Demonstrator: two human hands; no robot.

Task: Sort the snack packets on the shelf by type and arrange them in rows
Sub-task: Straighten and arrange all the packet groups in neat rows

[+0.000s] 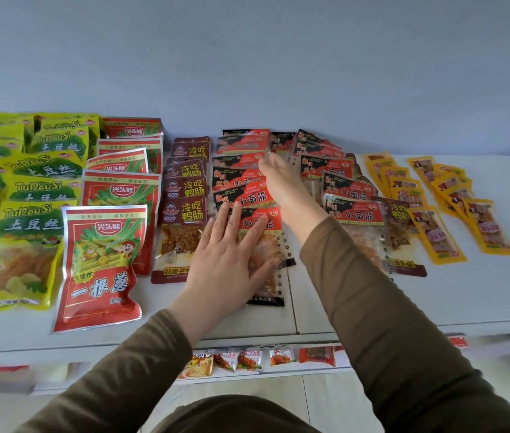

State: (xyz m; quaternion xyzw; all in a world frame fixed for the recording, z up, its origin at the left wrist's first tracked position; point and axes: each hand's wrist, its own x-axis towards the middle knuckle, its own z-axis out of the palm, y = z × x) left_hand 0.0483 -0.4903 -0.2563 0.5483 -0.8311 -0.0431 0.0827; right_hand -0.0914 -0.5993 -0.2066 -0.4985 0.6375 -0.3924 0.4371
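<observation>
The scene is lit evenly by soft, cool daylight, and no hard shadows are thrown. A bluish cast is given to the wall point(278, 57) and the white shelf point(481, 292). Mild glare is seen on the glossy red packets point(100, 270) at the front. Straight lines are bent outward near the edges by the wide lens. The right hand point(278, 179) is slightly smeared by motion, and the lower shelf edge point(0, 379) is blurred.

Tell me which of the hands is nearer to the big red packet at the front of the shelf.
Left. The left hand lies flat on a black-and-red packet just right of the big red packet. The right hand reaches farther back and right, over the black-and-red rows.
</observation>
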